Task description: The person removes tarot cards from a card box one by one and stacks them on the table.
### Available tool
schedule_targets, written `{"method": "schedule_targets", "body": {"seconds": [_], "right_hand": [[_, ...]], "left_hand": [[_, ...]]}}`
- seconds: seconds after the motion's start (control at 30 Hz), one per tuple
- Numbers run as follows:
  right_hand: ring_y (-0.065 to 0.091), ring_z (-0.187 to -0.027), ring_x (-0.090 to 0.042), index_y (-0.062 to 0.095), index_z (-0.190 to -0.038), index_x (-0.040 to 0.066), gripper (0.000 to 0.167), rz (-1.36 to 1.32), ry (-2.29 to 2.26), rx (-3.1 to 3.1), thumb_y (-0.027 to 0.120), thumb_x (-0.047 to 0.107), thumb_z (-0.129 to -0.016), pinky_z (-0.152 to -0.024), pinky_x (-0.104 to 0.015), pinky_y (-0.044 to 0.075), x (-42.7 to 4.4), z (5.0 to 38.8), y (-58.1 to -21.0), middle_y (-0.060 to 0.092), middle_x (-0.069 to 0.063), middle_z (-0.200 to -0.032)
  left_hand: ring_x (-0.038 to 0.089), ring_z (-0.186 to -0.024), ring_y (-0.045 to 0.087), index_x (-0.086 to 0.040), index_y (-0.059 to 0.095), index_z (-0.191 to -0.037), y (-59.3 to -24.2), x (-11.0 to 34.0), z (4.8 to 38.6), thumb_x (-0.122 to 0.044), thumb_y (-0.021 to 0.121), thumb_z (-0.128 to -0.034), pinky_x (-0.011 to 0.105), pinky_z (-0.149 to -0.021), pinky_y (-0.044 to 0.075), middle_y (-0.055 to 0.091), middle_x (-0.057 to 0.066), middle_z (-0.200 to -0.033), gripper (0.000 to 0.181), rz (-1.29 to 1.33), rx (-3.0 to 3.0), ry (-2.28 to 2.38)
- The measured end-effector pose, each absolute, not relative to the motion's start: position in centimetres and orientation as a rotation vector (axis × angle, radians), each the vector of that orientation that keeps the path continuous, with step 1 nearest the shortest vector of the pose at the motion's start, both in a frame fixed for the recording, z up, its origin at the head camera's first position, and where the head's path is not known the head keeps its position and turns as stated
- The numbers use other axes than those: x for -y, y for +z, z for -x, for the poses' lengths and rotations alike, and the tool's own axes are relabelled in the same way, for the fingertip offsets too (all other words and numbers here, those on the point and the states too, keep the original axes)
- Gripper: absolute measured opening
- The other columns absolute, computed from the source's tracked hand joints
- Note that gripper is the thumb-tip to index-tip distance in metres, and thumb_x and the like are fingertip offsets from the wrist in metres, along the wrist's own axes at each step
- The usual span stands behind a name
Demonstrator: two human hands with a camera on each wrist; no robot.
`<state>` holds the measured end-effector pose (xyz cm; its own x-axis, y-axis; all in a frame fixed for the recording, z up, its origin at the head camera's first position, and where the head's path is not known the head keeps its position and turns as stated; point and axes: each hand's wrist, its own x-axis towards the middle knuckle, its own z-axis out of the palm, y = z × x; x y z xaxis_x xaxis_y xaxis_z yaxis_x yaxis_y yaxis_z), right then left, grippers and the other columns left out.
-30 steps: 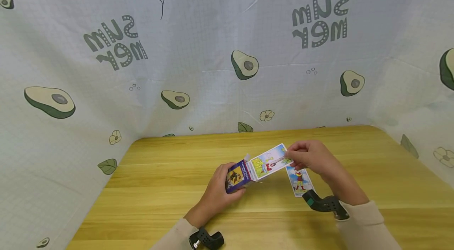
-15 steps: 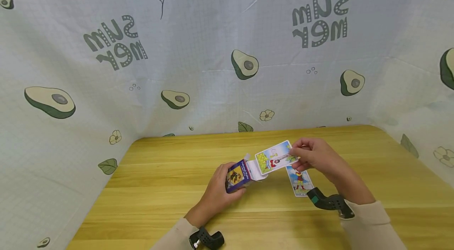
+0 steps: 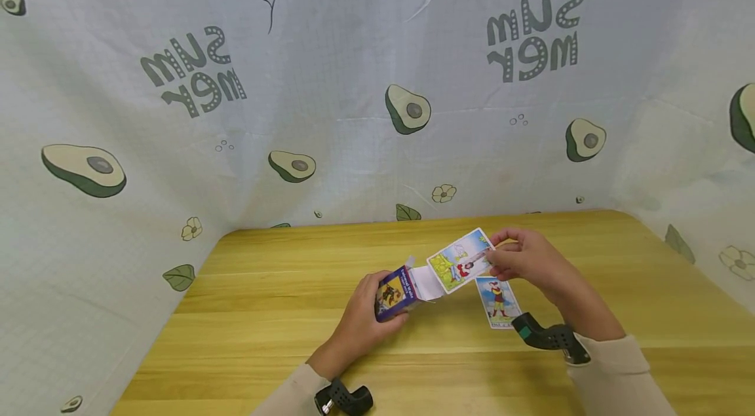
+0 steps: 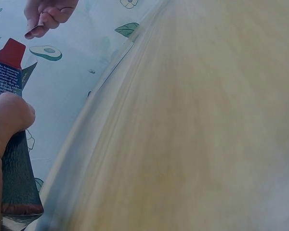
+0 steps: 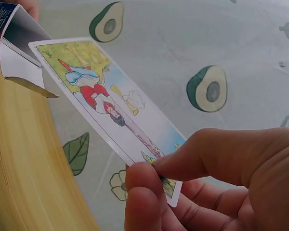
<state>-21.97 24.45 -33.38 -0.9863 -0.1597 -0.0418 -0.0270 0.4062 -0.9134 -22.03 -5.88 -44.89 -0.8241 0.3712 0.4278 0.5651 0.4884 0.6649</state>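
Observation:
My left hand (image 3: pixel 361 319) grips a purple card box (image 3: pixel 394 296), tilted with its flap open toward the right; the left wrist view shows the thumb across the box (image 4: pixel 18 168). Between thumb and fingers my right hand (image 3: pixel 527 261) pinches one end of a picture card (image 3: pixel 460 260), its other end close to the box's open flap. In the right wrist view the pinched card (image 5: pixel 103 103) hangs clear of the box's white flap (image 5: pixel 21 70). A second card (image 3: pixel 498 302), showing a standing figure, lies face up on the table below my right hand.
The wooden table (image 3: pixel 265 311) reaches back to a pale cloth (image 3: pixel 354 42) printed with avocados, flowers and letters, which also hangs at both sides. A black wrist device (image 3: pixel 343 397) is on my left wrist, another (image 3: pixel 551 339) on the right.
My right hand has moved slightly right and up, drawing the pinched card out of the box mouth and away from it. My left hand and the box have stayed put.

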Motion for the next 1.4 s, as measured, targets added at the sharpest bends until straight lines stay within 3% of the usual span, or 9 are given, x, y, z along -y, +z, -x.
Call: {"method": "schedule_targets", "body": {"seconds": [0.27,0.77,1.23,1.4], "right_hand": [[0.061,-0.078,-0.023,0.047,-0.118,-0.01,0.037,0.156,-1.571,-2.624,0.063,0.009,-0.091,-0.074,-0.033,0.054,-24.7,21.9,-33.6,0.066,-0.014,-0.096],[0.054,-0.089,-0.027,0.058,-0.118,-0.005,0.036,0.058,-1.524,-2.731,0.061,0.021,-0.094,-0.073,-0.032,0.049,-24.9,22.0,-33.5,0.063,-0.014,-0.105],[0.062,-0.084,-0.02,0.055,-0.117,-0.007,0.044,-0.02,-1.584,-2.752,0.067,0.026,-0.091,-0.072,-0.028,0.053,-25.8,22.3,-34.0,0.069,-0.013,-0.1],[0.062,-0.084,-0.023,0.057,-0.115,-0.007,0.043,-0.049,-1.606,-2.733,0.066,0.027,-0.092,-0.071,-0.026,0.053,-26.1,22.5,-34.3,0.068,-0.011,-0.098]], "left_hand": [[0.012,-0.099,0.049,-0.007,0.041,-0.139,-44.8,5.8,22.0,-0.035,0.077,-0.0802,0.028,-0.083,0.047,0.051,0.0,-0.122,0.074,0.8,2.515,-1.251],[0.012,-0.099,0.049,-0.01,0.041,-0.138,-45.0,5.9,22.0,-0.034,0.078,-0.0802,0.027,-0.082,0.046,0.051,0.0,-0.121,0.072,0.814,2.488,-1.258],[0.012,-0.099,0.049,-0.008,0.042,-0.138,-44.9,5.8,21.9,-0.031,0.079,-0.0795,0.029,-0.083,0.046,0.051,0.001,-0.123,0.073,0.801,2.498,-1.255],[0.012,-0.099,0.049,-0.009,0.042,-0.138,-44.9,5.8,21.9,-0.029,0.079,-0.079,0.028,-0.083,0.046,0.051,0.001,-0.122,0.073,0.797,2.498,-1.247]]}}
